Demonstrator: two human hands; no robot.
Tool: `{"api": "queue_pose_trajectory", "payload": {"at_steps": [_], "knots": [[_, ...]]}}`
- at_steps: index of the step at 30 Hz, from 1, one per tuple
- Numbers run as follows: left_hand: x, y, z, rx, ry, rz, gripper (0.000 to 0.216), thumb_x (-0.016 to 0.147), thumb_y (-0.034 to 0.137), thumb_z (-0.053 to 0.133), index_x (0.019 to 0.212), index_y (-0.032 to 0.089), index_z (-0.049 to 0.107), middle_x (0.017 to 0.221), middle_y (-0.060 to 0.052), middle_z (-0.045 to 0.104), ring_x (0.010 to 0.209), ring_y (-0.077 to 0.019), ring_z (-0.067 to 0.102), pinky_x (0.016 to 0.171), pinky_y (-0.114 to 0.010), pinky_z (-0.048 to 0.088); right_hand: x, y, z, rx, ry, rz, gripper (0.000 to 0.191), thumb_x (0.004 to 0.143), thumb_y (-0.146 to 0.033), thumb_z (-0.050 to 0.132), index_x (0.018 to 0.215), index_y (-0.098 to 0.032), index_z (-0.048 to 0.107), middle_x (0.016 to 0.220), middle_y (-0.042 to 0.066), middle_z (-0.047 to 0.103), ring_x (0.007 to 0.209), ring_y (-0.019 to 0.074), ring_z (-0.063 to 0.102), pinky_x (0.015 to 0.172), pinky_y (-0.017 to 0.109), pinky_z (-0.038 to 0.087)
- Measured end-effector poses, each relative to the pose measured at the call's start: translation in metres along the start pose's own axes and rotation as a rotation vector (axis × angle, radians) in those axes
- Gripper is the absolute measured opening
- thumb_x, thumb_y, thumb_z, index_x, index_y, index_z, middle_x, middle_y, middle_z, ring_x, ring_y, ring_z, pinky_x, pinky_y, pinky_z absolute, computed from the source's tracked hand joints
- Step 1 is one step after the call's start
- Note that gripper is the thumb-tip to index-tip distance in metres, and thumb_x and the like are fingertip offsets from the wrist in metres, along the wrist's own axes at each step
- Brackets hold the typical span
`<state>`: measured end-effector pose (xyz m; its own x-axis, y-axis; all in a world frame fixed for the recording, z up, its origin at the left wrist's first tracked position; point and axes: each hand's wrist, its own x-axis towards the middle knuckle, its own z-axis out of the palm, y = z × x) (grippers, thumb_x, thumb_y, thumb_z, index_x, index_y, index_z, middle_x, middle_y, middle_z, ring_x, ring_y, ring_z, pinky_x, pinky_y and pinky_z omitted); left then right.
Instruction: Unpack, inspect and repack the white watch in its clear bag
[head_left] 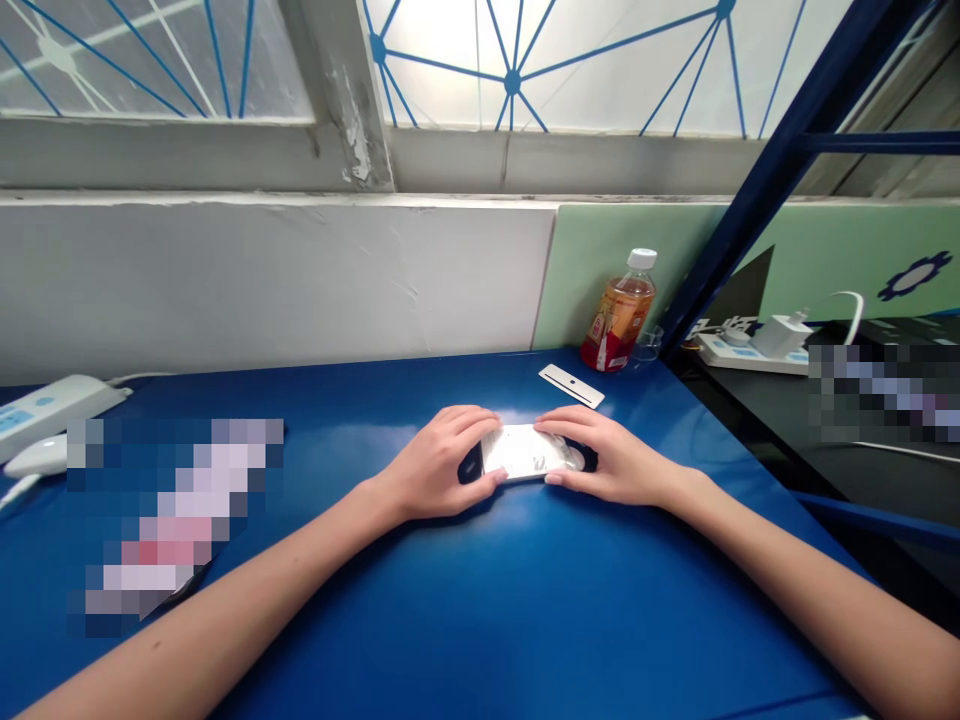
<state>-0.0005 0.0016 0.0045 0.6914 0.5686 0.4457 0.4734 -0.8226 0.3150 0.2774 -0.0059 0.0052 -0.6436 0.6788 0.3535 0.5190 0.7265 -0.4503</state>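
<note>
A small white flat rectangular piece [521, 452] lies on the blue tabletop [480, 600], its upper face glossy with some grey marks. A rounded pale part shows at its right end; I cannot make out its exact kind. My left hand [450, 460] grips the left end, thumb at the near edge and fingers at the far edge. At the right end, my right hand [611, 455] holds it the same way. Just behind my right hand lies a white card with a dark slot [571, 386].
A bottle with an orange-red label and white cap [621, 310] stands at the back right, by a blue metal post [750, 190]. Power strips [56, 410] sit left and, on a dark neighbouring table, right. A blurred-out long object [180, 520] lies near my left forearm.
</note>
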Motion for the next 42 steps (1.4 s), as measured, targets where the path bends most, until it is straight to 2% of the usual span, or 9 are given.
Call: {"api": "queue_pose_trajectory", "payload": {"at_steps": [6, 12, 22, 26, 30, 42], "knots": [[0.0, -0.001, 0.0, 0.045, -0.099, -0.045, 0.057, 0.086, 0.041, 0.059, 0.135, 0.012, 0.051, 0.137, -0.018, 0.056, 0.133, -0.0333, 0.045, 0.109, -0.052, 0.039, 0.0, 0.007, -0.003, -0.002, 0.011, 0.004, 0.053, 0.085, -0.042, 0.068, 0.132, -0.019, 0.059, 0.129, 0.015, 0.063, 0.124, 0.0316, 0.056, 0.105, 0.049, 0.046], [0.001, 0.0, -0.001, 0.055, -0.142, -0.079, 0.062, 0.085, 0.045, 0.06, 0.135, 0.01, 0.05, 0.139, -0.018, 0.055, 0.136, -0.0332, 0.042, 0.112, -0.05, 0.037, 0.001, 0.01, -0.002, 0.001, -0.024, 0.0, 0.055, 0.083, -0.046, 0.07, 0.13, -0.019, 0.062, 0.13, 0.014, 0.064, 0.124, 0.0318, 0.056, 0.105, 0.05, 0.046], [0.002, -0.001, -0.001, 0.02, -0.127, -0.096, 0.07, 0.078, 0.061, 0.067, 0.131, 0.016, 0.053, 0.134, -0.016, 0.058, 0.132, -0.0353, 0.045, 0.109, -0.053, 0.038, 0.001, 0.01, -0.004, -0.022, -0.041, 0.049, 0.068, 0.076, -0.053, 0.075, 0.131, -0.017, 0.06, 0.13, 0.017, 0.063, 0.123, 0.0336, 0.056, 0.102, 0.049, 0.048], [0.002, -0.001, 0.0, 0.076, -0.112, -0.133, 0.08, 0.074, 0.067, 0.067, 0.13, 0.011, 0.054, 0.133, -0.02, 0.058, 0.131, -0.0369, 0.047, 0.109, -0.053, 0.038, 0.001, 0.008, -0.005, -0.026, -0.064, 0.054, 0.066, 0.077, -0.053, 0.073, 0.13, -0.017, 0.061, 0.13, 0.016, 0.062, 0.127, 0.0345, 0.052, 0.105, 0.05, 0.045], [0.002, 0.0, 0.002, 0.147, -0.11, -0.17, 0.087, 0.072, 0.072, 0.064, 0.129, 0.006, 0.056, 0.135, -0.023, 0.056, 0.13, -0.0384, 0.047, 0.109, -0.053, 0.038, -0.001, 0.01, -0.002, -0.033, -0.108, 0.069, 0.069, 0.082, -0.053, 0.069, 0.138, -0.015, 0.053, 0.14, 0.015, 0.056, 0.138, 0.0356, 0.041, 0.11, 0.053, 0.039], [0.003, -0.002, 0.002, 0.106, -0.078, -0.175, 0.084, 0.067, 0.072, 0.07, 0.123, 0.01, 0.061, 0.13, -0.021, 0.06, 0.125, -0.0374, 0.051, 0.106, -0.053, 0.041, -0.004, 0.007, 0.0, -0.08, -0.208, 0.121, 0.074, 0.091, -0.053, 0.056, 0.151, -0.016, 0.035, 0.154, 0.013, 0.039, 0.146, 0.0332, 0.024, 0.116, 0.053, 0.03]]}}
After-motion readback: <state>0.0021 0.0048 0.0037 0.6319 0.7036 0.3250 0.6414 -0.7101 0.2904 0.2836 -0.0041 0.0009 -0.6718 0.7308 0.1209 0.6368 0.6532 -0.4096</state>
